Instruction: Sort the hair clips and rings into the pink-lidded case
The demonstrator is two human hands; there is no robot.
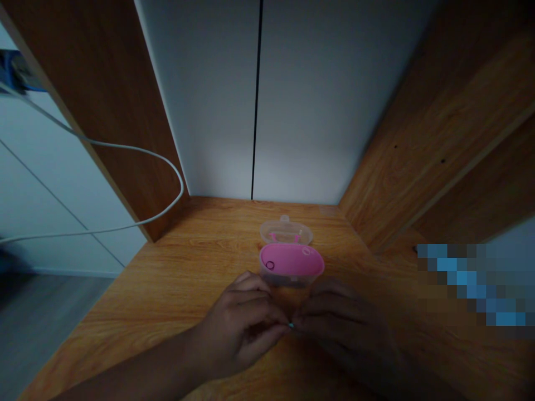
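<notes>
1. The left hand [238, 328] pinches a tiny teal piece [291, 324] between thumb and fingertips, over the tabletop [175, 289].
2. The shadowed right hand [346, 323] meets the piece's other side; I cannot tell whether it grips.
3. Just beyond sits a pink-topped box [292, 257], a clear lid [285, 227] behind.

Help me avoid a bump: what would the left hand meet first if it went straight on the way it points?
Probably the right hand; the left hand points across at it, with a small teal piece between them. Whether the hands touch is too dim to tell.
</notes>
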